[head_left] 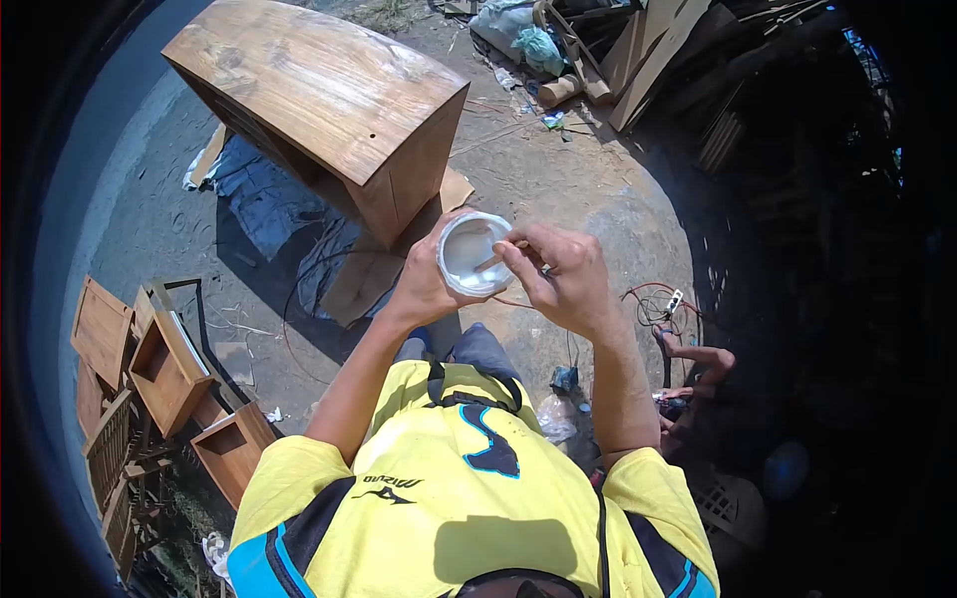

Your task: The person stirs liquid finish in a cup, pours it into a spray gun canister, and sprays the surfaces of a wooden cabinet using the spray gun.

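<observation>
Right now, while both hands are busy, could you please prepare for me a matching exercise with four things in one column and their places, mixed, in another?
Things:
1. white tub
2. thin stick
3. wooden cabinet
4. power strip

Places:
A. on the ground, in the right part of the picture
B. between the fingers of the right hand, reaching into an open container
C. held in the left hand
D. in the upper left of the picture, its top in sunlight

Pairs: 1-C, 2-B, 3-D, 4-A
</observation>
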### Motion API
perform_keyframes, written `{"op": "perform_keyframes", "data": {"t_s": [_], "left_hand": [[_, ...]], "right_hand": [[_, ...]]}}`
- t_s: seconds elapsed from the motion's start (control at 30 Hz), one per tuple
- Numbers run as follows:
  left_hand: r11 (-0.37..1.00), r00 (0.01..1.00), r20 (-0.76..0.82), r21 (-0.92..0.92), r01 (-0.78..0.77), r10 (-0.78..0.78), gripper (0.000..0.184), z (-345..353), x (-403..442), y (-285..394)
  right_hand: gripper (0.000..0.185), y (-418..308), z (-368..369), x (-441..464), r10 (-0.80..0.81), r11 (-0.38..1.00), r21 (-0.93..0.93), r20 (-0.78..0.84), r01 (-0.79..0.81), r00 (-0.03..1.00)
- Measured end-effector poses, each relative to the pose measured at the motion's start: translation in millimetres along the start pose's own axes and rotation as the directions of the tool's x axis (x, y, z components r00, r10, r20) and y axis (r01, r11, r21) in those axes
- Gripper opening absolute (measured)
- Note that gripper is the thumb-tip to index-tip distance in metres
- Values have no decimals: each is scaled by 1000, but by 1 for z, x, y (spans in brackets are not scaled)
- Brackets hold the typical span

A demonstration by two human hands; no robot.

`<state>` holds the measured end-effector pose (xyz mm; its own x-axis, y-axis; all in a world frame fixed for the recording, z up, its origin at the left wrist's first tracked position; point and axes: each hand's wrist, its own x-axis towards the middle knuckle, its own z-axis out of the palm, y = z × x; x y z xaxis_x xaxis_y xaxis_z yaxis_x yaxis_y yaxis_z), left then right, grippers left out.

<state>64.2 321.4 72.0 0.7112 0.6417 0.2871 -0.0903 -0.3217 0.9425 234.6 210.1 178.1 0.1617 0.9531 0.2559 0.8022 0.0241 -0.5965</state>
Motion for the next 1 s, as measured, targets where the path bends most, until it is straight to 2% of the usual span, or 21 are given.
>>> {"op": "perform_keyframes", "data": {"t_s": [0.07, 0.2, 0.27, 0.3, 0.33, 0.4, 0.47, 0.5, 0.57, 0.6, 0.63, 0.67, 0.7, 0.73, 0.8, 0.87, 0.93, 1.0], "left_hand": [[999, 999, 44, -25, 24, -23, 88, 19, 10, 0], [1000, 994, 108, 8, 13, -14, 89, 57, 29, -4], [1000, 989, 150, 1, 5, -5, 89, 77, 35, -12], [1000, 987, 163, -24, 7, -3, 89, 87, 39, -16], [999, 984, 180, -52, 8, 1, 89, 97, 44, -16], [998, 970, 243, -61, 6, 9, 89, 111, 50, -16], [999, 959, 279, -45, -27, 39, 89, 127, 59, -27], [996, 949, 315, -86, 25, 3, 87, 133, 62, -30], [979, 920, 393, -185, 84, -5, 88, 146, 69, -27], [990, 896, 442, -134, 31, 31, 89, 152, 75, -27], [994, 890, 450, -108, -20, 66, 90, 159, 78, -34], [989, 871, 488, -145, 19, 55, 91, 165, 82, -31], [971, 828, 560, -216, 103, 37, 91, 169, 87, -44], [978, 805, 587, -203, 45, 85, 90, 174, 92, -45], [968, 743, 651, -249, 20, 152, 89, 184, 97, -51], [966, 689, 701, -259, 1, 187, 88, 193, 99, -51], [963, 585, 783, -268, 10, 211, 86, 198, 101, -54], [947, 522, 823, -310, 79, 226, 85, 205, 99, -59]], "right_hand": [[15, 11, -10, -6, -54, 994, 96, -72, 61, 996], [16, 44, -33, -26, 79, 996, 52, -164, -71, 983], [15, 54, -43, -40, 93, 990, 113, -59, -86, 994], [15, 61, -42, -45, 53, 989, 146, -178, -27, 983], [15, 69, -44, -51, 77, 989, 139, -207, -49, 975], [16, 81, -50, -64, 151, 987, -8, -256, -158, 955], [16, 85, -56, -75, 180, 983, 27, -266, -180, 947], [16, 85, -58, -82, 193, 981, 68, -255, -181, 948], [15, 87, -58, -88, 234, 971, 45, -396, -236, 888], [15, 91, -61, -93, 232, 968, 35, -492, -247, 839], [16, 93, -61, -100, 290, 946, 9, -471, -324, 833], [18, 94, -56, -107, 354, 917, -5, -447, -398, 822], [19, 94, -50, -113, 407, 909, 103, -437, -405, 803], [19, 93, -44, -117, 401, 916, 194, -479, -351, 781], [18, 90, -33, -120, 365, 916, 134, -673, -379, 643], [18, 85, -22, -130, 431, 867, 132, -682, -481, 590], [18, 68, -11, -134, 503, 809, 155, -681, -568, 531], [18, 48, -9, -137, 571, 747, 262, -723, -611, 389]]}}
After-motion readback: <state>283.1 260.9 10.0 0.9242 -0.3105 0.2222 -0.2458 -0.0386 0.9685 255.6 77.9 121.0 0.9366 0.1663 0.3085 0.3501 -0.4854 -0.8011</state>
